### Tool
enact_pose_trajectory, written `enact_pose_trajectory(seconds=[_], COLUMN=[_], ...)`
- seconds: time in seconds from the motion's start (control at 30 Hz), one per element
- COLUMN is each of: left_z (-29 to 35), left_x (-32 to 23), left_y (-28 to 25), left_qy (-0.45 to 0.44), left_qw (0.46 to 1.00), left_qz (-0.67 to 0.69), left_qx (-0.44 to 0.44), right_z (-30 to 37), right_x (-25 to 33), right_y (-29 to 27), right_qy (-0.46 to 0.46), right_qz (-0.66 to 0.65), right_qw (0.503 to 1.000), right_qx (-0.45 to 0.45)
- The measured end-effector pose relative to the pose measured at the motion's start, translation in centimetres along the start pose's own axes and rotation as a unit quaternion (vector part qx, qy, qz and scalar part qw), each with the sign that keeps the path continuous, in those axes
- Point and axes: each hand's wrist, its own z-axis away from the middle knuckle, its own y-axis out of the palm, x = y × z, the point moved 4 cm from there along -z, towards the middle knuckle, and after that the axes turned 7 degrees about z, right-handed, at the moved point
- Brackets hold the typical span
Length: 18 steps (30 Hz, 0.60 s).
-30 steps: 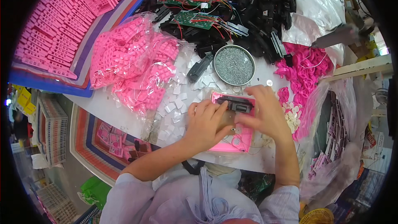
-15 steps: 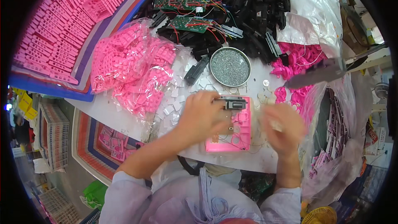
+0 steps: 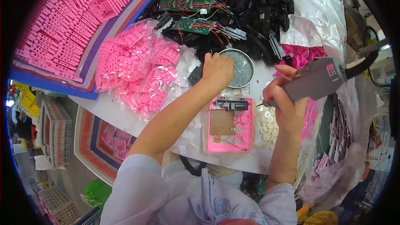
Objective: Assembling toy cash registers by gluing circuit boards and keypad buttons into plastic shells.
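Observation:
My right hand (image 3: 289, 104) is wrapped round a grey electric screwdriver (image 3: 314, 79), whose thin bit points left, just beyond the pink case's right edge. My left hand (image 3: 218, 70) lies over the left side of a round metal dish (image 3: 252, 75) of small silvery screws (image 3: 241, 68). Its fingers are curled and their tips are hidden, so what they pinch cannot be made out. Between my forearms lies the open pink plastic case (image 3: 246, 135). Inside it are a black mechanism (image 3: 233, 104) along the far end, a brown circuit board (image 3: 222, 123) and thin wires.
Bagged pink keypads (image 3: 125, 58) lie to the left, near stacked pink cases (image 3: 54, 37). Behind the dish are heaped black parts (image 3: 254, 12) and green circuit boards (image 3: 193, 25). White discs (image 3: 268, 127) sit right of the case; a white sack (image 3: 316, 12) stands far right.
My left hand has moved from the pink case up to the screw dish. My right hand has risen and taken hold of the electric screwdriver, bringing it down and tilting it toward the case.

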Motion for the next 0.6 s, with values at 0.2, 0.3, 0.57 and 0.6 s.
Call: enact_pose_trajectory(seconds=[0.2,0.3,0.57,0.6], left_z=[-1.6,-0.4,12.0,12.4], left_x=[0.3,-0.2,-5.9,-6.0], left_y=[-1.6,-4.8,-9.4,-9.2], left_qy=[-0.030,-0.084,0.139,0.140], left_qw=[0.991,0.935,0.943,0.941], left_qz=[0.099,0.327,0.301,0.307], left_qx=[0.083,0.104,0.020,0.010], right_z=[-0.4,0.6,4.9,5.3], right_x=[0.8,0.1,0.2,0.3], right_y=[-0.1,-0.8,1.9,2.3], right_qy=[0.018,-0.005,-0.095,-0.101], right_qz=[-0.031,-0.042,-0.226,-0.228], right_qw=[0.999,0.999,0.969,0.968], right_qx=[0.011,-0.003,0.017,0.024])
